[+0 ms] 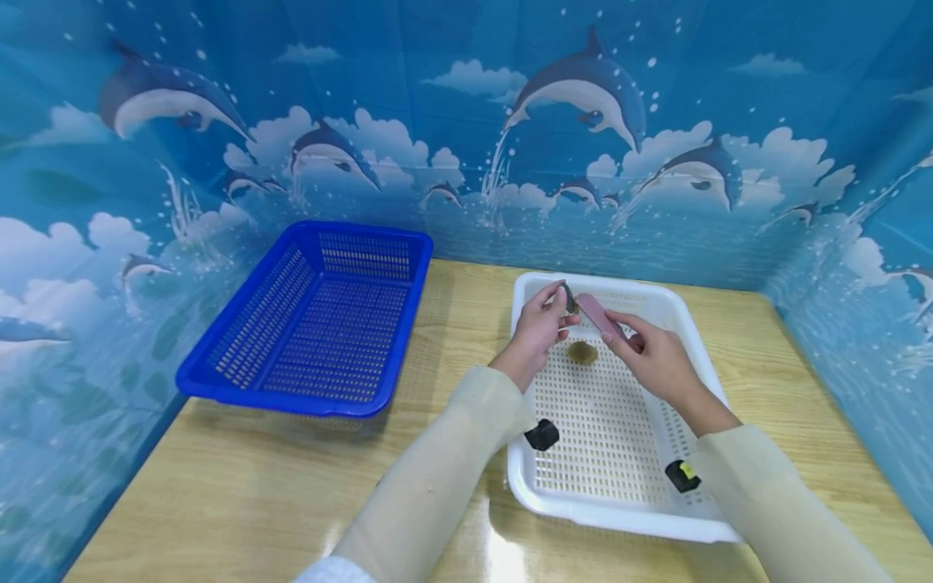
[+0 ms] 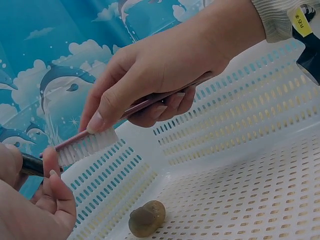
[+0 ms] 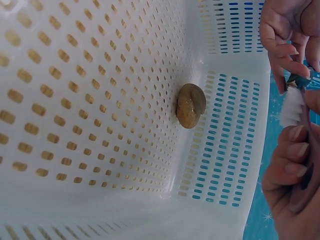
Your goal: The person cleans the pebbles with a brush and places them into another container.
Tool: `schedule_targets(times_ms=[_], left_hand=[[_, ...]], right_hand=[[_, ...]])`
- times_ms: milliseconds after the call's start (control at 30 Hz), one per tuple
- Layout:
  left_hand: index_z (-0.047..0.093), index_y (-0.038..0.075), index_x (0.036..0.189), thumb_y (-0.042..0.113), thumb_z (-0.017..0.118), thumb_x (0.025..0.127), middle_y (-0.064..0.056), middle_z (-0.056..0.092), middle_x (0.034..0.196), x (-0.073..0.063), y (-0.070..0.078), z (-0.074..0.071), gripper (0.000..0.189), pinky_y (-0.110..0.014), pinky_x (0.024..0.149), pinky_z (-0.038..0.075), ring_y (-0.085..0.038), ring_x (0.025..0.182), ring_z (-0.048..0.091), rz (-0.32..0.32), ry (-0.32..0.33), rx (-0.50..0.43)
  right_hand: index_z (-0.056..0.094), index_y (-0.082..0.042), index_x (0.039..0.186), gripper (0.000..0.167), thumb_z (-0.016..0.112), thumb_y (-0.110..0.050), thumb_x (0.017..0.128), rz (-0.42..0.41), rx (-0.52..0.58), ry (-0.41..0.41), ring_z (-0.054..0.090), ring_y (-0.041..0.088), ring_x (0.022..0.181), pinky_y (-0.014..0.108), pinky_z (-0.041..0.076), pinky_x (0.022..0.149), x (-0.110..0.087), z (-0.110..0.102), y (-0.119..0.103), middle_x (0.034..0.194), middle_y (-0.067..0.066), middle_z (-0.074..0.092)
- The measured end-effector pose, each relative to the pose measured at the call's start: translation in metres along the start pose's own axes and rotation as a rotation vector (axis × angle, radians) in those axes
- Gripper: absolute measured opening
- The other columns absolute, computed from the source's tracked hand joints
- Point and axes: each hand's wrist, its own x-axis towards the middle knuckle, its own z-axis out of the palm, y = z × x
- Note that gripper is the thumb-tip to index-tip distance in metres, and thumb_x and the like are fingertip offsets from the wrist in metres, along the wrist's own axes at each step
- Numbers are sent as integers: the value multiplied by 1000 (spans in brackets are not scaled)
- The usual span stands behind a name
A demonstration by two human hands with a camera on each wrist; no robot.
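My right hand (image 1: 659,356) grips a pink brush (image 1: 594,310) with white bristles (image 2: 87,147). Between the fingers and thumb of my left hand (image 1: 535,328) is pinched a small, dark, shiny mussel-like shell (image 2: 33,165), partly hidden by the fingers. The brush's front end meets the shell (image 3: 299,81) in the right wrist view; whether the bristles press on it I cannot tell. Both hands are over the far part of a white perforated basket (image 1: 598,453). A brown, rounded, shell-like thing (image 3: 190,106) lies on the basket floor below them.
To the left stands a blue perforated basket (image 1: 328,324) on the wooden table (image 1: 262,486). A dolphin-printed curtain (image 1: 466,105) rises behind the table and along its sides. Black wrist devices (image 1: 683,476) sit at both sleeves, above the white basket.
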Motion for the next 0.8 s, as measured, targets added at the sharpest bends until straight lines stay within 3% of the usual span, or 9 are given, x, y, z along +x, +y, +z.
schedule_targets(times_ms=[233, 467, 800], left_hand=[[55, 25, 139, 31, 52, 101, -4, 66, 106, 1, 0, -1, 39, -21, 60, 47, -9, 74, 62, -27, -8, 33], [53, 22, 141, 30, 52, 101, -4, 59, 128, 0, -2, 1, 41, -22, 64, 47, -9, 78, 63, -41, -49, 88], [55, 19, 139, 30, 53, 101, -2, 63, 118, -1, -1, 2, 40, -25, 69, 48, -9, 77, 64, -57, -79, 111]], right_hand=[[51, -8, 140, 47, 56, -33, 100, -32, -12, 54, 37, 12, 44, 26, 33, 39, 0, 2, 1, 52, -2, 46], [51, -7, 139, 46, 55, -32, 101, -42, -10, 89, 36, 11, 42, 26, 32, 38, 0, 0, 1, 50, -3, 44], [49, -6, 141, 50, 50, -37, 102, 32, 3, 59, 33, 9, 40, 27, 31, 37, 1, -2, 0, 49, -2, 41]])
